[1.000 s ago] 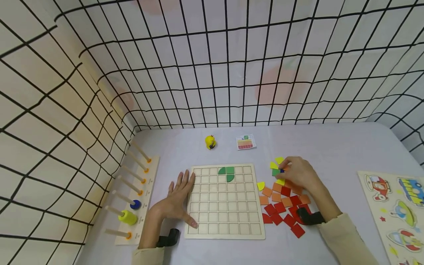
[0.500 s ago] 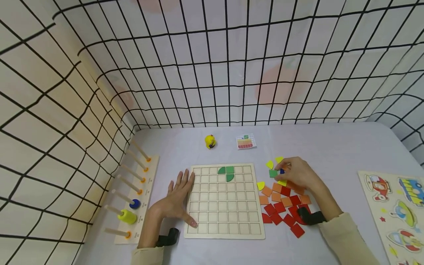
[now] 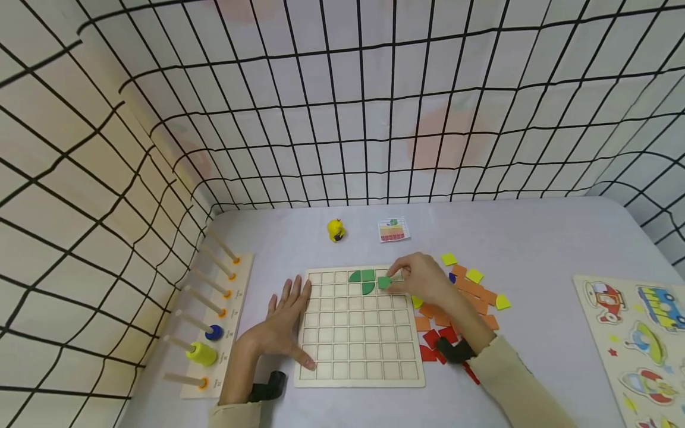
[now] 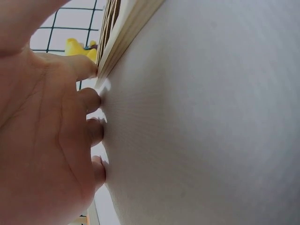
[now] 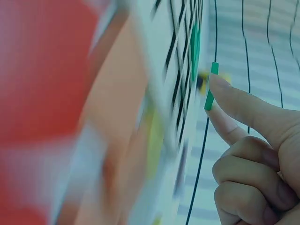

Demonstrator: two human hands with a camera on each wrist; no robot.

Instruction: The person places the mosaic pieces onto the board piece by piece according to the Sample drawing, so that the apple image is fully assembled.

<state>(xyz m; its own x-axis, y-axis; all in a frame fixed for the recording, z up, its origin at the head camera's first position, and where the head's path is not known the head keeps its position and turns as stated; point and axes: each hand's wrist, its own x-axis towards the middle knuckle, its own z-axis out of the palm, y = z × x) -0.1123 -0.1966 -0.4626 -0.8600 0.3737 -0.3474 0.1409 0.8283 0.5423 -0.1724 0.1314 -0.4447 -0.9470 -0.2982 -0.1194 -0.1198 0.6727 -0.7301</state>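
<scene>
My right hand [image 3: 425, 279] pinches a green square tile [image 3: 383, 282] between thumb and index finger, over the upper right of the wooden grid board [image 3: 350, 342]. In the right wrist view the tile [image 5: 212, 86] shows edge-on, clear of the board's surface. Several green pieces [image 3: 368, 275] lie in the board's top rows: one square and two quarter-rounds, just left of the held tile. My left hand [image 3: 280, 330] lies spread at the board's left edge, thumb over its lower left corner. In the left wrist view the fingertips [image 4: 96, 133] rest on the tablecloth beside the board's side.
Orange tiles [image 3: 471, 287], red tiles [image 3: 448, 334] and yellow pieces [image 3: 474, 275] lie right of the board. A peg stand [image 3: 227, 339] is at left, a picture puzzle [image 3: 631, 351] at right. Behind are a yellow toy [image 3: 336, 230], a pattern card [image 3: 393, 229] and black netting [image 3: 364, 142].
My right hand has taken a green square tile from the loose pieces and moved left with it over the board. The left hand stays at the board's left edge.
</scene>
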